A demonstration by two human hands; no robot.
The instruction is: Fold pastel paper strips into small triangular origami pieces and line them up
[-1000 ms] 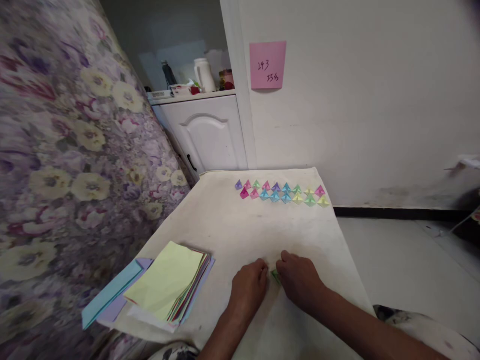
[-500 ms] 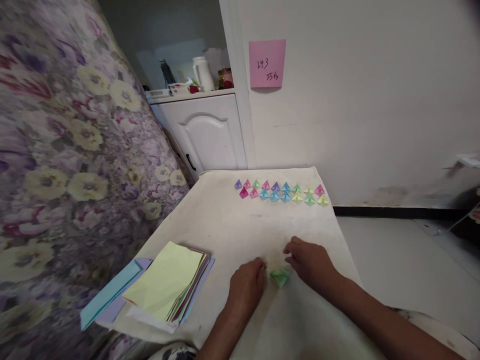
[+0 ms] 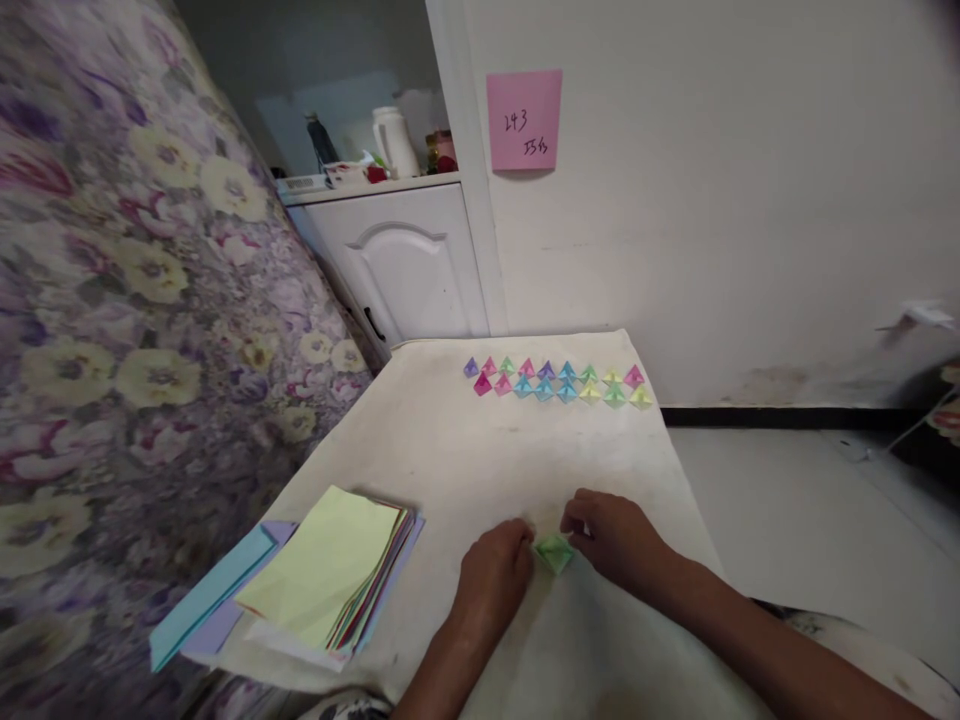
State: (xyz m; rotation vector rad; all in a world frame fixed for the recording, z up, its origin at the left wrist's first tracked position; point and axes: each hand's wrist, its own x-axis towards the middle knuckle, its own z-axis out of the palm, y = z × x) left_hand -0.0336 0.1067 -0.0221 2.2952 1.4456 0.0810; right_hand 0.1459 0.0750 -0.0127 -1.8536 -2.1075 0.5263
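A small green folded paper (image 3: 555, 554) lies on the cloth-covered table in front of me, with layered, pointed folds. My left hand (image 3: 496, 568) is closed at its left corner, the fingertips pinched together there. At the upper right corner, my right hand (image 3: 613, 532) has its thumb and fingers curled in against the paper. The fingers partly hide both corners. Farther back, two rows of small folded paper pieces (image 3: 544, 388) stand in pink, purple, blue, green and yellow.
To my left lies a stack of coloured paper sheets (image 3: 322, 570), yellow on top. Beside it, a blue folded strip (image 3: 214, 597) rests on purple paper at the table's edge. A floral curtain (image 3: 165, 300) hangs on the left, and a white cabinet (image 3: 409, 265) stands behind the table (image 3: 450, 440).
My right hand has come down and inward to the green paper's right corner, its fingers closing. My left hand stays at the left corner. The view has shifted slightly.
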